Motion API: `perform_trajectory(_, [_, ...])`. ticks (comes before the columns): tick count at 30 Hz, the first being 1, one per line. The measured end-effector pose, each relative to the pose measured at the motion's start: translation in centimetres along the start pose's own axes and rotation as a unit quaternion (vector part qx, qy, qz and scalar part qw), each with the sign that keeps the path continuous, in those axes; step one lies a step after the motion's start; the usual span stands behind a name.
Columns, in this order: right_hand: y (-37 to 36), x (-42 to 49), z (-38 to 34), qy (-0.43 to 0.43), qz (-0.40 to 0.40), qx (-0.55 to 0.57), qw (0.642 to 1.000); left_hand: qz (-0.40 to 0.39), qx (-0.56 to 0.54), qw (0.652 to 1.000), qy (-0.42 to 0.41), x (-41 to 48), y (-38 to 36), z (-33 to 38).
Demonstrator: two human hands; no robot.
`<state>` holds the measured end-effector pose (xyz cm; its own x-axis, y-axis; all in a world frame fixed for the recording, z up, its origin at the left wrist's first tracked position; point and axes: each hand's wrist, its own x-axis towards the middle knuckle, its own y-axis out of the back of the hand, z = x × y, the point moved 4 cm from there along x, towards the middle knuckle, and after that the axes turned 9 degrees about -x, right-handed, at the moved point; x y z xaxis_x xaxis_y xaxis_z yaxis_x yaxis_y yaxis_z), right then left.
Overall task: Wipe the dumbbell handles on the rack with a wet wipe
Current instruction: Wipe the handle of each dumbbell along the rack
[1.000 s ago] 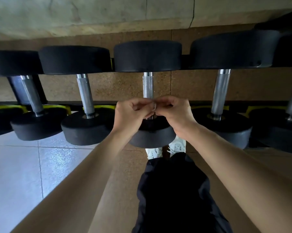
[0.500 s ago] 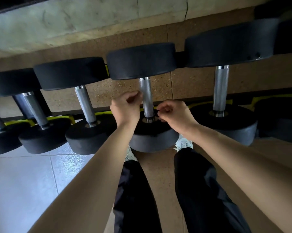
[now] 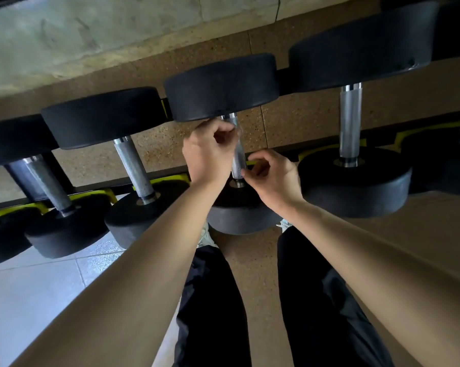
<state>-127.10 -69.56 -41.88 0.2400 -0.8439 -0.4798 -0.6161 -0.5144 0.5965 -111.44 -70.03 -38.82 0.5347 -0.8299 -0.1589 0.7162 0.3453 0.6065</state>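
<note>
Left hand (image 3: 209, 154) sits high on the knurled silver steel handle (image 3: 239, 154) of the middle black round-headed dumbbell (image 3: 221, 87), just under that dumbbell's far head. Its fingers are curled with the tips against the handle's left side. Whether they wrap the bar or only press on it cannot be told. Right hand (image 3: 275, 177) is lower and on the other side, beside the handle's near end where it enters the near head. Its thumb and fingers are bent toward each other, close to the metal, and the view does not settle whether they pinch anything. The two hands are apart, with the bare middle stretch of the handle showing between them. The wet wipe cannot be made out in either hand. The dumbbell lies across the black rack with yellow-green cradles (image 3: 170, 178), its handle running away from the person. It lies between a smaller dumbbell on the left (image 3: 133, 168) and a larger dumbbell on the right (image 3: 350, 120), and neither hand touches these. Below the forearms are the person's black trousers (image 3: 213, 313), standing on speckled tan flooring (image 3: 252, 274), with pale grey tiles (image 3: 25, 300) to the left.
</note>
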Motion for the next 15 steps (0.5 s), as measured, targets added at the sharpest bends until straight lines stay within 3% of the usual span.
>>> perform_trajectory(4, [0.4, 0.2, -0.4, -0.008, 0.011, 0.045, 0.999, -0.051, 0.023, 0.998, 0.019, -1.7, -0.1, -1.0])
perform_trajectory(8, [0.3, 0.5, -1.6, 0.021, -0.004, 0.015, 1.000, -0.060, 0.070, 0.984, 0.154, -3.7, 0.2, -2.2])
perform_trajectory(11, [0.2, 0.6, -2.2, 0.048, -0.006, -0.018, 0.999, -0.057, -0.055, 0.965, 0.251, -4.1, 0.1, -2.9])
perform_trajectory(15, [0.7, 0.9, -2.7, 0.058, 0.019, -0.028, 0.998, -0.051, -0.156, 0.955, 0.248, -4.1, 0.0, -1.8])
